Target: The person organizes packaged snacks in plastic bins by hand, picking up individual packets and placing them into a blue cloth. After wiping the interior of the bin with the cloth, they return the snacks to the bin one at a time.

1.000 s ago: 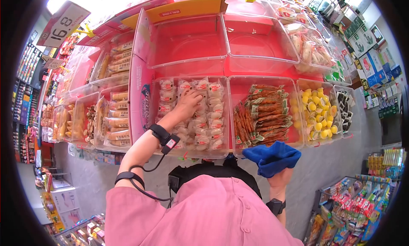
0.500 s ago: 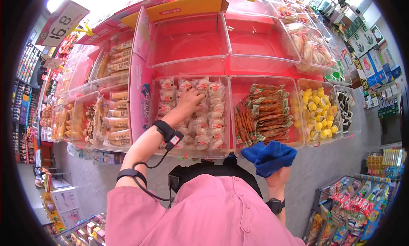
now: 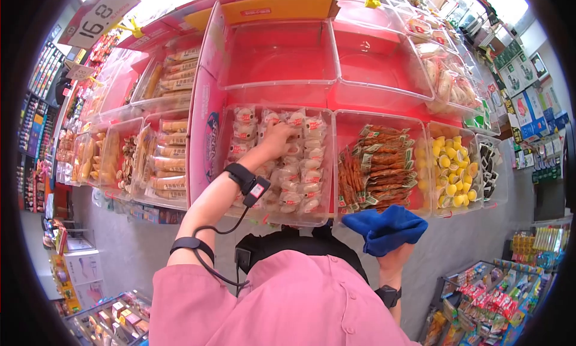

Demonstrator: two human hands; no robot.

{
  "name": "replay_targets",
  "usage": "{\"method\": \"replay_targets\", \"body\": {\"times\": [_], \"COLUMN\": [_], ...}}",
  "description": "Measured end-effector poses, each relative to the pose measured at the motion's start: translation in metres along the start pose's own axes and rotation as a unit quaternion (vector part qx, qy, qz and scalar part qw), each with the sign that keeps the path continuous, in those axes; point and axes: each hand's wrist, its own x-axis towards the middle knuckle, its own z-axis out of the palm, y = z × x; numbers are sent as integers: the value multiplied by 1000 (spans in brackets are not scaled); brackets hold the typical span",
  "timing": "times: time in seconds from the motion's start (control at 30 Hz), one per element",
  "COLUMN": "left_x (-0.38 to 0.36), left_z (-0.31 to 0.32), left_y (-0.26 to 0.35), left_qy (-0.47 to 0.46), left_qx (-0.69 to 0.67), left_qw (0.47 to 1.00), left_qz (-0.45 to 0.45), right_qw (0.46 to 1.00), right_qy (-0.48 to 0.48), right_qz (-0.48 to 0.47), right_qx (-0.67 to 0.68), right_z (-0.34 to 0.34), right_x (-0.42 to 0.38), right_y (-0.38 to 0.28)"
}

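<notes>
My left hand (image 3: 277, 140) reaches into a clear bin (image 3: 329, 166) of wrapped white round snacks (image 3: 291, 187). Its fingers are bent down onto the packs in the upper rows; whether they grip one is hidden. Near the front edge of the bins, my right hand (image 3: 396, 256) holds a crumpled blue cloth (image 3: 389, 229). Just beyond the cloth lies a bin of reddish-brown stick packs (image 3: 384, 166).
Yellow cups (image 3: 453, 172) and dark packets (image 3: 489, 172) fill bins on the right. A pink cardboard divider (image 3: 204, 106) separates bins of long wrapped snacks (image 3: 171, 160). Red-bottomed bins (image 3: 276, 52) stand behind. A snack rack (image 3: 492, 292) is at lower right.
The view has shifted, so the bins sit slightly further right. My left hand remains among the white packs with its fingers slightly repositioned. My right hand still holds the cloth, whose folds have changed.
</notes>
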Motion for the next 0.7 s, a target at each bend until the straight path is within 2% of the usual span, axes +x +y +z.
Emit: {"method": "replay_targets", "body": {"times": [0.07, 0.1, 0.13, 0.17, 0.2, 0.23, 0.27, 0.33, 0.4, 0.47, 0.5, 0.57, 0.7], "left_x": [-4, -11, -24, -39, -51, -62, -76, -103, -118, -127, -128, -130, -134], "left_z": [7, -5, -17, -29, -35, -35, -36, -37, -32, -25, -23, -25, -31], "left_y": [-7, 3, 11, 18, 20, 15, 17, 20, 1, -9, -12, -12, -4], "left_qy": [147, 188, 183, 153, 126, 37, 37, -137, -144, -153, -143, -132, -140], "left_qx": [-1, 12, 11, 12, 16, 7, 7, -5, -27, -46, -56, -64, -130], "left_qw": [982, 970, 972, 975, 978, 990, 990, 990, 989, 987, 988, 989, 981], "left_qz": [119, 156, 151, 157, 166, 135, 133, 31, 28, 26, 18, 9, -36], "right_qw": [999, 992, 974, 902, 903, 916, 928, 943, 957, 981, 982, 997, 995], "right_qy": [-1, 69, 137, 135, 135, 145, 155, 154, 156, 137, 136, 6, 78], "right_qz": [-8, -83, -159, -245, -243, -227, -210, -182, -150, -115, -112, -38, -61], "right_qx": [-37, -60, -82, -329, -328, -296, -265, -231, -194, -70, -67, -60, 11], "right_z": [-10, -27, -37, -32, -36, -44, -51, -59, -63, -49, -41, -28, -42], "right_x": [-1, 0, -3, -7, -7, -7, -7, -8, -9, -5, -1, 4, 2], "right_y": [-4, -9, -9, -6, -7, -12, -16, -15, -11, -6, -4, -4, -4]}}
